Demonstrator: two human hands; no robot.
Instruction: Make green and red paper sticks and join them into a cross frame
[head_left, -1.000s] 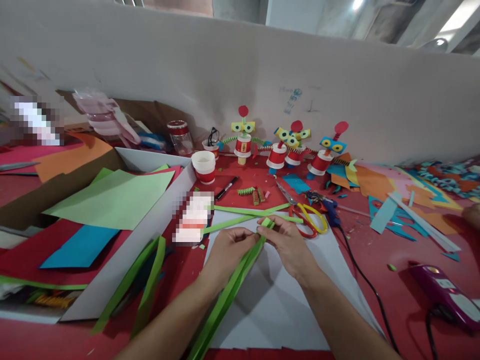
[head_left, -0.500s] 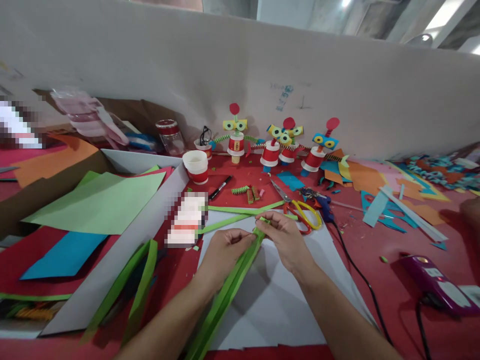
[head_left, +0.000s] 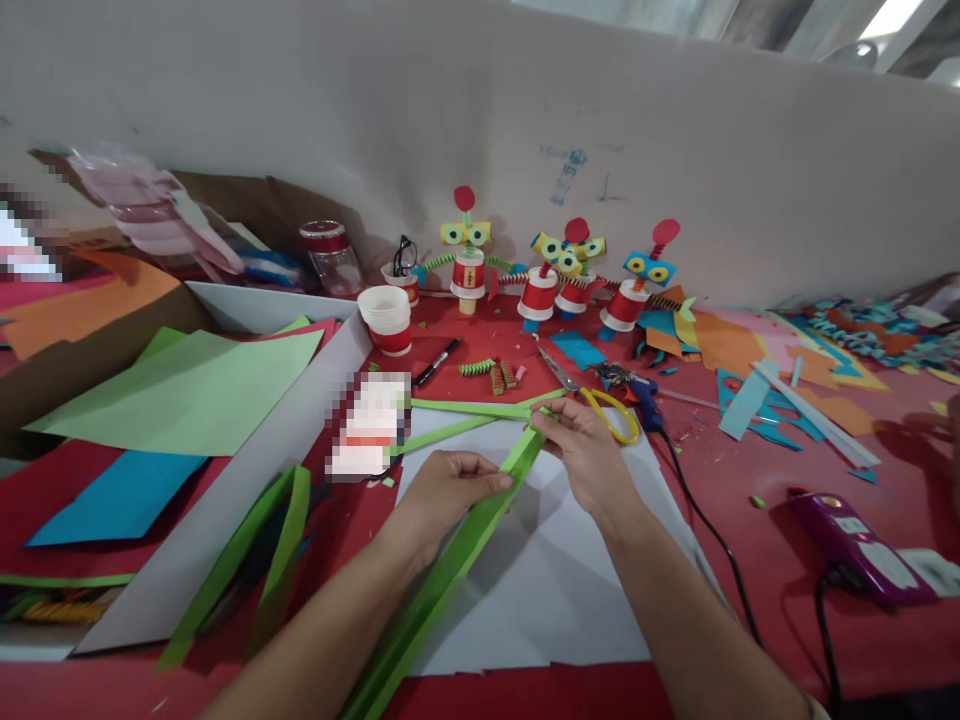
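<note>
A pale wall (head_left: 300, 110) rises behind a red surface (head_left: 757, 455), where four paper-cup figures (head_left: 469, 275) with round red toppers stand in a row. Nearer, a white paper sheet (head_left: 570, 580) lies flat beneath the two hands. The right hand (head_left: 581, 450) pinches the far end of long green paper strips (head_left: 469, 540) between thumb and fingers; the left hand (head_left: 450, 500) grips them a little lower, thumb on top. The strips slant over the sheet toward the near edge of view, lengths side by side. Just beyond the right hand lie yellow-handled scissors (head_left: 615, 415), with a blue glue gun (head_left: 648, 405) beside them. A black marker (head_left: 436, 362) and a folded-paper spring (head_left: 477, 368) rest farther back.
</note>
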